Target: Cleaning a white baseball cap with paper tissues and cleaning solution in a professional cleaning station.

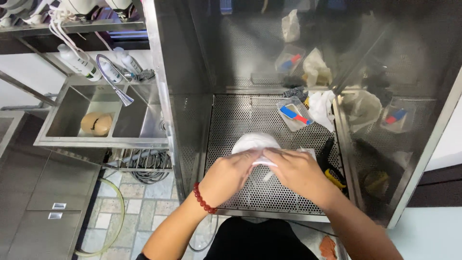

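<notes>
So there's a white cloth bundle (255, 143) sitting on the perforated metal tray (231, 120), roughly in the middle of it toward the near edge, and both hands are on the bundle's near side. The left hand (227, 173) has its fingers curled down over the near-left edge of the cloth, pinching the fabric, and there's a red bead bracelet (203, 200) on that wrist. The right hand (297, 169) comes in from the other side with fingers closed on the same near edge, fingertips almost meeting the left hand's over the cloth. Can't really tell how tight either pinch is, the cloth hides the fingertips. Past the bundle, toward the far right corner of the tray, there's a clear plastic bag (292, 113) with a blue and red tool inside, and a crumpled white rag (321, 108) just beside it. To the right of the bundle, by the tray's right edge, lies a black and yellow tool (332, 171). Well off to the left of the tray there's a steel sink (67, 110) with a round tan thing (96, 123) in its basin and a faucet (113, 79) over it.
</notes>
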